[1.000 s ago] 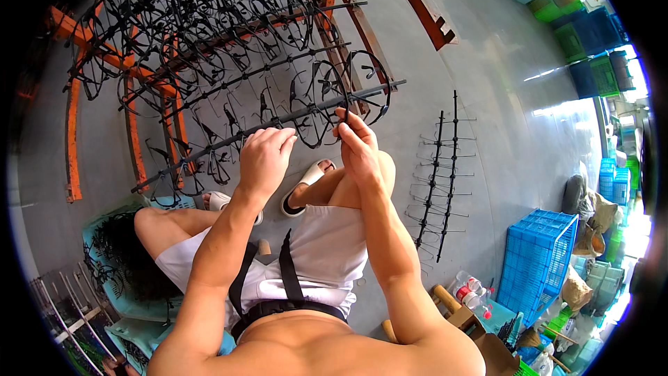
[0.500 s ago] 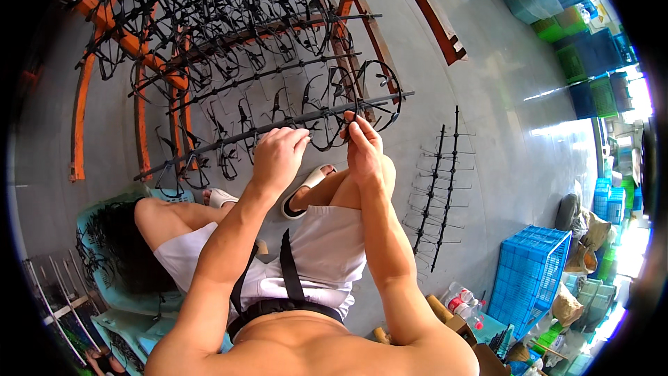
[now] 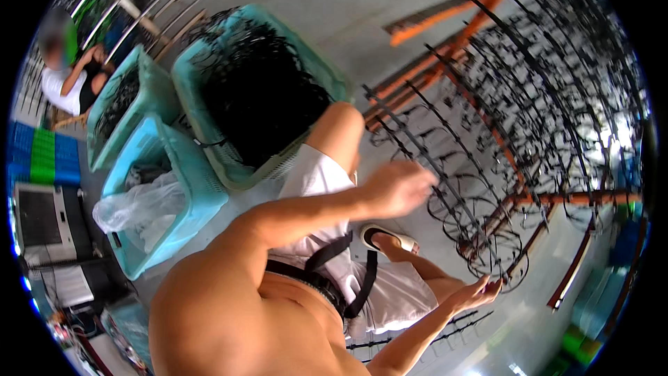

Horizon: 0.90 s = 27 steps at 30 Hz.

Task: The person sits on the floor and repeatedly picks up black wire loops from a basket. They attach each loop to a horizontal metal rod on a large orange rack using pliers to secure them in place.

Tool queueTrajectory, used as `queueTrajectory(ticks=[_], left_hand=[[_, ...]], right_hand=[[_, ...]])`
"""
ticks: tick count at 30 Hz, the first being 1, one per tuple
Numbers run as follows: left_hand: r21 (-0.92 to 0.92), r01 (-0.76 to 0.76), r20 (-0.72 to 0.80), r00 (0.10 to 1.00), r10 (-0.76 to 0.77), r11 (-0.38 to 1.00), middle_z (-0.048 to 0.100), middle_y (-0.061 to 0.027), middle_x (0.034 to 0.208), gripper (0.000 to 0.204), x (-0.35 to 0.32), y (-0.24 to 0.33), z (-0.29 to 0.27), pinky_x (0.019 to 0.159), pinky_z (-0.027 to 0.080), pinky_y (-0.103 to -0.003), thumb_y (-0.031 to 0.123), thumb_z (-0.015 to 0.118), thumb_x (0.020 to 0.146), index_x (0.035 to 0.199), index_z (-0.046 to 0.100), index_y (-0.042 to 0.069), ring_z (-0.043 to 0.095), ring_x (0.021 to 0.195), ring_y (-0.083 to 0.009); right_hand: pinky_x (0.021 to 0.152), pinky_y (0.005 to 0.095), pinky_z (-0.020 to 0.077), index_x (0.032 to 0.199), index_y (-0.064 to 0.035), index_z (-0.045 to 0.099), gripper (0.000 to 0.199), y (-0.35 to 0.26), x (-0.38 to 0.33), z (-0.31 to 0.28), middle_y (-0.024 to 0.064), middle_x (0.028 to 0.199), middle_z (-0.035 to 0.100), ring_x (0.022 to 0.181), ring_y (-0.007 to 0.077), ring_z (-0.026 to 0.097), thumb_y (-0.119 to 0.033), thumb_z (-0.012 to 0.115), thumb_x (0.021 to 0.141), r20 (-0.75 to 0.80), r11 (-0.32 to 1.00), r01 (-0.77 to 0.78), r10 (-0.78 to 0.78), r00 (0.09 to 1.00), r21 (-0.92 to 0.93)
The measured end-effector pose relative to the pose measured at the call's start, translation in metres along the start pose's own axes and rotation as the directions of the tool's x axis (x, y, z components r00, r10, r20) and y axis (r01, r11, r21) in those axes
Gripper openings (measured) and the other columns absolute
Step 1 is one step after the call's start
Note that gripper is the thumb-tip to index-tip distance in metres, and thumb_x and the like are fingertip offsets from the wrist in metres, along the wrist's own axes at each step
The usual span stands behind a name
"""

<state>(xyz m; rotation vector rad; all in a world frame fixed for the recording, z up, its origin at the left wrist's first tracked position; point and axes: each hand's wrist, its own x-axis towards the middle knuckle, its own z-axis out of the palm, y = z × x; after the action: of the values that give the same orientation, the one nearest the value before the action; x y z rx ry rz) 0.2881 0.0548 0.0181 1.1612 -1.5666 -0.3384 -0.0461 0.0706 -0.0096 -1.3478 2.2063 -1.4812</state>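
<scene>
Black rod (image 3: 423,153) hung with dark hoops (image 3: 476,245), both hands near it.
In the head view, I see the rod slanting across the right side, before the orange rack (image 3: 487,10), its near end beside the right hand (image 3: 473,294). That hand's fingers are drawn close together by the hoops, but I cannot tell whether they pinch one. The left hand (image 3: 402,189) is a blur near the rod's middle; I cannot tell its grip. I judge the step in hand to be handling hoops at that near end; the next move calls for a light touch, leaving neighbouring hoops unsnagged.
</scene>
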Motion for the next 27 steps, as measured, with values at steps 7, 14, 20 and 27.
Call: queueTrajectory(ticks=[7, 14, 20, 27], left_hand=[[0.924, 0.256, 0.142, 0.458, -0.877, 0.284, 0.046, -0.0182, 0.128, 0.053, -0.135, -0.176, -0.224, 0.098, 0.037, -0.046, 0.021, 0.067, 0.076, 0.123, 0.052, 0.003, 0.042, 0.12, -0.0345], [0.921, 0.218, 0.248, 0.315, -0.916, 0.324, 0.053, -0.0196, 0.122, 0.045, -0.178, -0.225, -0.205, 0.095, 0.037, -0.048, 0.039, 0.056, 0.086, 0.115, 0.06, 0.004, 0.05, 0.113, -0.0333], [0.682, 0.611, -0.122, 0.637, -0.761, 0.402, 0.064, -0.0155, 0.071, 0.044, -0.167, -0.249, -0.25, 0.067, 0.048, -0.039, 0.039, 0.047, 0.092, 0.077, 0.068, 0.004, 0.063, 0.072, -0.0334], [-0.355, 0.719, -0.597, 0.318, -0.736, 0.598, 0.043, 0.0014, 0.052, 0.047, -0.109, -0.15, -0.304, 0.051, 0.033, -0.028, 0.038, 0.051, 0.093, 0.059, 0.05, 0.005, 0.042, 0.051, -0.0097]], right_hand=[[0.065, 0.025, 0.0412, 0.122, 0.0024, 0.05, 0.035, -0.061, -0.12, 0.069, 0.0058, 0.091, 0.054, 0.077, 0.0131, 0.048, -0.001, 0.056, 0.088, 0.626, 0.933, -0.006, -0.237, 0.743, 0.36], [0.061, 0.0194, 0.038, 0.117, 0.0029, 0.05, 0.03, -0.139, -0.147, 0.114, 0.0034, 0.085, 0.055, 0.07, 0.0071, 0.046, -0.002, 0.054, 0.088, 0.807, 0.919, -0.134, -0.248, 0.536, 0.371], [0.067, 0.0213, 0.0428, 0.111, 0.0033, 0.055, 0.024, -0.186, -0.164, 0.14, 0.0037, 0.083, 0.057, 0.073, 0.0081, 0.051, -0.003, 0.055, 0.088, 0.938, 0.964, -0.159, -0.156, 0.311, 0.213], [0.072, 0.0284, 0.0489, 0.117, 0.0026, 0.055, 0.033, -0.247, -0.238, 0.208, 0.0102, 0.095, 0.064, 0.079, 0.0186, 0.061, -0.023, 0.051, 0.096, 0.961, 0.961, 0.05, -0.274, 0.037, 0.272]])
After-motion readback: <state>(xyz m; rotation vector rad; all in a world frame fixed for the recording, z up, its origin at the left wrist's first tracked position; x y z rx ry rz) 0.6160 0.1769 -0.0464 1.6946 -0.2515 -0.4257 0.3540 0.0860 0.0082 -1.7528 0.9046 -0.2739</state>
